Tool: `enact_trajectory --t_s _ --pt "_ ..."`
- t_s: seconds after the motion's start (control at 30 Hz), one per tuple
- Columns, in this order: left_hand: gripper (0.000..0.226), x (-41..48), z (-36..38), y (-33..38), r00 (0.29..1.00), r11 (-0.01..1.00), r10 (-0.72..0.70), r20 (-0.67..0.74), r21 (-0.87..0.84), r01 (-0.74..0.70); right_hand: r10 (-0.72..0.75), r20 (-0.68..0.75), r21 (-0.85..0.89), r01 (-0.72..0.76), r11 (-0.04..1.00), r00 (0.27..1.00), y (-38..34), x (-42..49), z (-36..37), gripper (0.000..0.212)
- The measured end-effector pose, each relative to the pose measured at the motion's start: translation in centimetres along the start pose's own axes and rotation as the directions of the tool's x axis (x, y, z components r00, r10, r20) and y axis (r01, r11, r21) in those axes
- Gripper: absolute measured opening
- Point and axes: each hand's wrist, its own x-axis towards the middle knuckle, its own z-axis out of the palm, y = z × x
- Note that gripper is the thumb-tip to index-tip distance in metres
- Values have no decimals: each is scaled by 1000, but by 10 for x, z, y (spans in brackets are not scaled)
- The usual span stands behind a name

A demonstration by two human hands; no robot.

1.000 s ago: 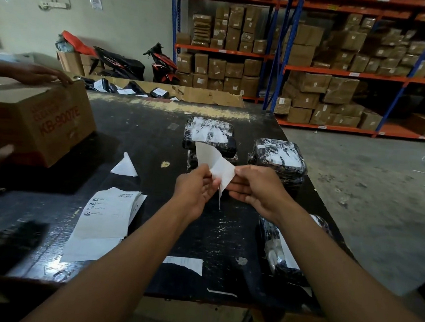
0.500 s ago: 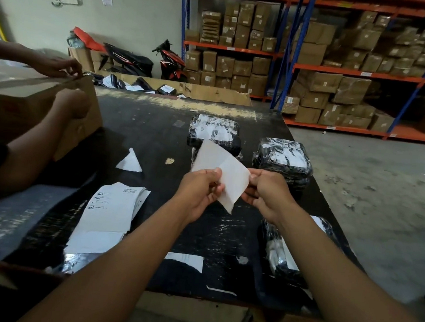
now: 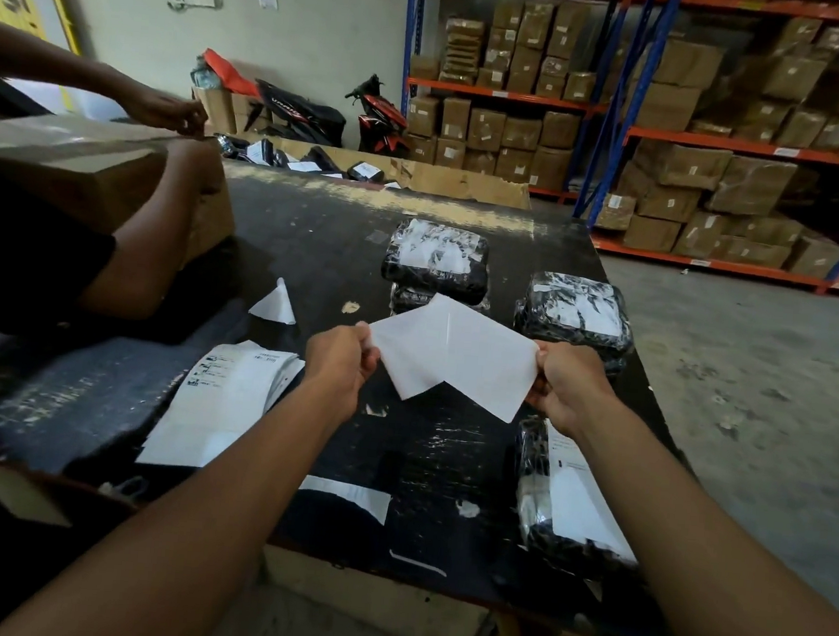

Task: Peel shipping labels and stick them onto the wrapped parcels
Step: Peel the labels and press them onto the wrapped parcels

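Observation:
A white shipping label is spread in a wide V above the black table, its two sheets peeled apart. My left hand pinches the left sheet's corner. My right hand pinches the right sheet's edge. Behind the label lie two stacks of black wrapped parcels with white labels, one in the middle and one at the right. A third wrapped parcel with a label lies at the table's near right edge, partly under my right forearm. A stack of unpeeled labels sits to the left.
Another person at the left handles a cardboard box on the table. Paper scraps lie on the tabletop. A carton of parcels stands behind the table. Shelves of boxes fill the back right; concrete floor is at the right.
My hands have moved apart, pulling the label open from a small fold into a wide V. The other person's arm has shifted across the cardboard box.

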Motion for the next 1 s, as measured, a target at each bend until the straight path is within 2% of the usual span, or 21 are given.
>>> enact_trajectory --t_s 0.3,0.4,0.47,0.53,0.63,0.73,0.8,1.0 --pt "15 13 -5 -8 950 985 1 -313 -164 -55 18 -57 -11 -18 1000 998 -1 15 -34 29" --pt "8 16 -14 -14 921 988 13 -390 -136 -71 24 -98 21 -22 1000 995 -1 18 -42 30" --pt "23 20 -20 -17 912 988 41 -408 -118 -97 21 -118 32 -17 999 993 -2 21 -42 28" --pt "26 23 -26 -17 900 987 48 -434 -115 -108 16 -117 16 -14 1000 993 -2 22 -35 28" --pt "32 29 -28 -13 943 985 45 -330 -144 -97 13 -71 -8 -14 1000 997 0 22 -13 23" --pt "18 42 -30 -4 969 981 13 -245 -185 -60 0 -3 2 0 1000 1000 -1 19 19 25" --pt "5 55 -29 2 981 992 11 -194 -118 -35 -5 30 9 5 1000 1000 -3 19 41 24" --pt "15 114 -34 23 988 999 26 -151 41 -20 -60 81 -2 61 998 995 -14 27 109 26"
